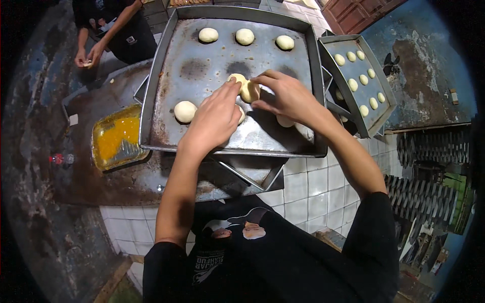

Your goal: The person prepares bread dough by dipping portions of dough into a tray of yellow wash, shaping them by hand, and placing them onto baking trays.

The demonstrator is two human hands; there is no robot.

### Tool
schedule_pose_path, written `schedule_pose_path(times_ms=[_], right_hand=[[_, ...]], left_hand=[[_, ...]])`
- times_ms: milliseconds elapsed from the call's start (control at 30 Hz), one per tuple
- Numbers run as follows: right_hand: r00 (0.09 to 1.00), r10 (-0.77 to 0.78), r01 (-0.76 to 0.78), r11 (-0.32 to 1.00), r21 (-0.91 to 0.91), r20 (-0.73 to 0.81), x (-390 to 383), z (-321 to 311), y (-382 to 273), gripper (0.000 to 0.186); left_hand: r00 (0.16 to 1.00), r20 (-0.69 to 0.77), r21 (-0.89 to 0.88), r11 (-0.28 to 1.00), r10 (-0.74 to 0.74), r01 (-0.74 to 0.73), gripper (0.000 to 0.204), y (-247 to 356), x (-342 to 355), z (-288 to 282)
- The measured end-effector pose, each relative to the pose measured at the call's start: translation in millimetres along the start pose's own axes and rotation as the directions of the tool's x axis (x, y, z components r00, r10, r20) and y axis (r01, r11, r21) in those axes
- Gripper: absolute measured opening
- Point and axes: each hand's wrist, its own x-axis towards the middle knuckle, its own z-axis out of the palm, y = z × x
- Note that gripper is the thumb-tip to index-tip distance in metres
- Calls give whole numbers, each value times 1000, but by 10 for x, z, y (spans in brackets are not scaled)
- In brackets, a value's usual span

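Above the middle of a deep metal baking tray point(174, 60), pale dough point(250, 93) is held between my two hands. My left hand point(214, 113) has its fingertips closed on the dough's left side. Curled round its right side are the thumb and fingers of my right hand point(289, 97). Whether this is one lump or two touching pieces I cannot tell. A round dough ball point(185, 111) sits left of my left hand, and two more near the front are partly covered by my hands. Along the far side rest three dough balls, one being the middle ball point(245, 37).
Left of the tray, a glass dish point(103, 164) holds yellow-orange liquid. To the right stands another tray point(386, 103) with several dough pieces. Another tray point(251, 183) lies beneath mine. At the far left, another person's hands point(90, 56) hold something small. Metal racks point(434, 146) stand at right.
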Motion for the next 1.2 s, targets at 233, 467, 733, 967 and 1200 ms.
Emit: schedule_pose_path(times_ms=[233,467,733,967,1200], right_hand=[[966,196,-169,972,-163,167,354,147,-127,40],[827,-12,-454,575,681,562,-70,-464,-181,39],[917,355,-82,618,782,-184,-85,18,-1553,28],[802,456,157,464,872,-387,635,671,-2821,22],[818,446,267,267,926,-364,1330,1197,-3584,17]], left_hand=[[995,76,-24,998,-62,64,53,-1,124,-18],[984,72,-92,981,-163,169,43,-81,166,-112],[912,-111,-943,333,-396,30,53,416,-356,-634],[667,-479,-866,432,-571,-251,53,43,-959,-1239],[653,-339,-940,221,-678,-258,65,-611,-1876,-1924]])
